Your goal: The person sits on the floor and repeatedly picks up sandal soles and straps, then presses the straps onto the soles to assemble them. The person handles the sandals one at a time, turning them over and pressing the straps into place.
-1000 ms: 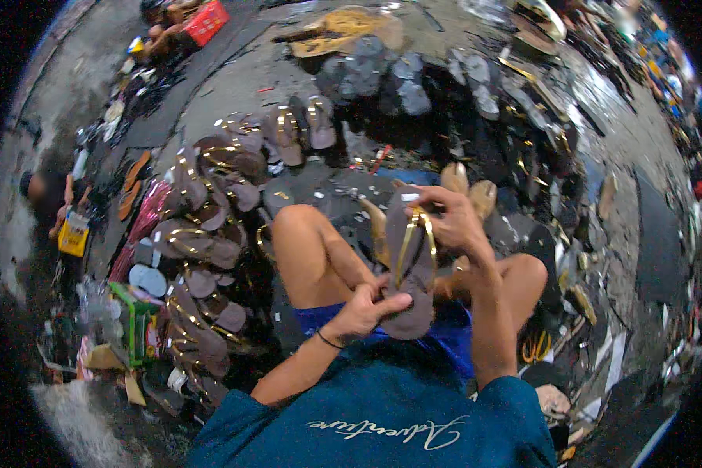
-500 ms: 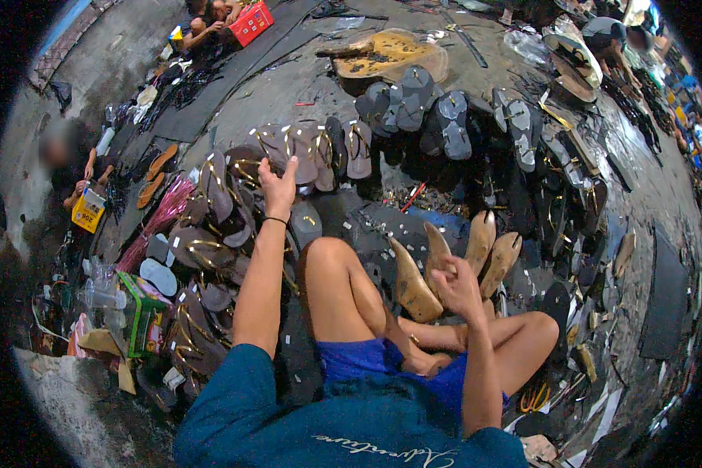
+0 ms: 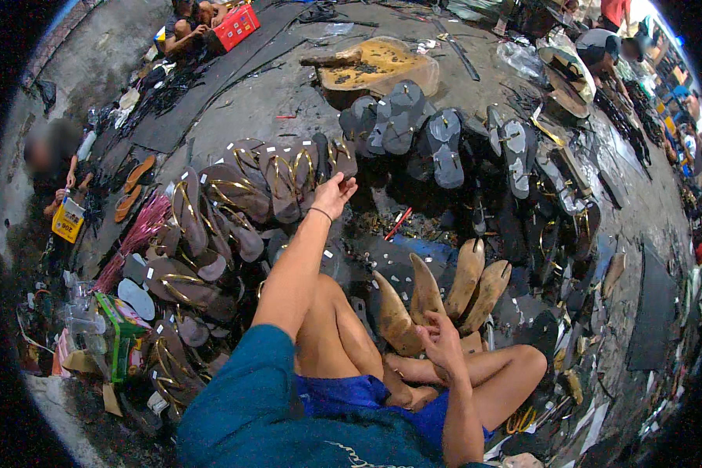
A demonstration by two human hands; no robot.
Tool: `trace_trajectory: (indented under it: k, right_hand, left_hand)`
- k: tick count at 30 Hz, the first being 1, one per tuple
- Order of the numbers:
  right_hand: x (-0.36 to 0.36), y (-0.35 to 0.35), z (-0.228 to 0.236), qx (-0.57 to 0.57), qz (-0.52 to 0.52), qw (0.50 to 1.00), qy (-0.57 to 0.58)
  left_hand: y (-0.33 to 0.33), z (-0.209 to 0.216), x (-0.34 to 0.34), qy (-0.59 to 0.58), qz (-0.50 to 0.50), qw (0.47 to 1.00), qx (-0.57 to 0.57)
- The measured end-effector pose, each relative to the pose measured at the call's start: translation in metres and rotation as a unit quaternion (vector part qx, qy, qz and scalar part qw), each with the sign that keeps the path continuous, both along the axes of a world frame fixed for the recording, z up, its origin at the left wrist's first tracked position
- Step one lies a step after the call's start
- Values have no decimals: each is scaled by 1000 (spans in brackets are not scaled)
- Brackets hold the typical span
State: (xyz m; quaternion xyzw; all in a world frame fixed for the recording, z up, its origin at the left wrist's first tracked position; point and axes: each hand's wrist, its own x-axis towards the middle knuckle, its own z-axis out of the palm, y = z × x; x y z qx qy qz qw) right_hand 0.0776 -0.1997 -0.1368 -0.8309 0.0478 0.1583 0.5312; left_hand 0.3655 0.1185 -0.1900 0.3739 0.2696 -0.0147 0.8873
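Stretched forward, my left hand has its fingers extended and nothing in it. Just beyond its fingertips lies a brown flip-flop with gold straps, at the end of a curved row; whether they touch I cannot tell. Several more brown gold-strapped flip-flops continue the row leftward. My right hand hovers above my crossed legs, its fingers loosely bent and apart, holding nothing visible. Right beside it stand several tan wooden shoe lasts, tips pointing away from me.
Dark grey soles stand piled ahead and to the right. A wooden block lies farther off. On the left are pink strands and a green box. Another person holds a yellow package; one more sits beside a red basket.
My left hand has moved right along the row to its end flip-flop. My right hand stays by the lasts, its fingers slightly looser. The whole view has shifted a little.
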Motion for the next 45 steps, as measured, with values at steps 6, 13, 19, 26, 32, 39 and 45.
trace_trajectory:
  k: [6,13,19,26,32,39,45]
  right_hand:
    - [48,0,21,272,-138,952,5]
    - [-18,-52,77,268,-152,943,-122]
    - [-96,-27,159,330,10,929,-166]
    - [-134,-22,158,220,87,914,-329]
    - [-153,-13,163,89,170,943,-271]
    - [-148,-12,182,42,258,914,-310]
    - [-152,-3,173,64,285,930,-222]
  left_hand:
    - [-97,122,-212,-1,-191,976,108]
    - [-66,90,-362,2,-510,818,267]
    - [-56,220,-358,-236,-532,682,443]
    - [-79,260,-403,-345,-312,719,516]
    - [-91,255,-417,-363,-442,682,456]
    - [-90,246,-429,-342,-437,696,456]
    - [-78,219,-453,-296,-429,738,427]
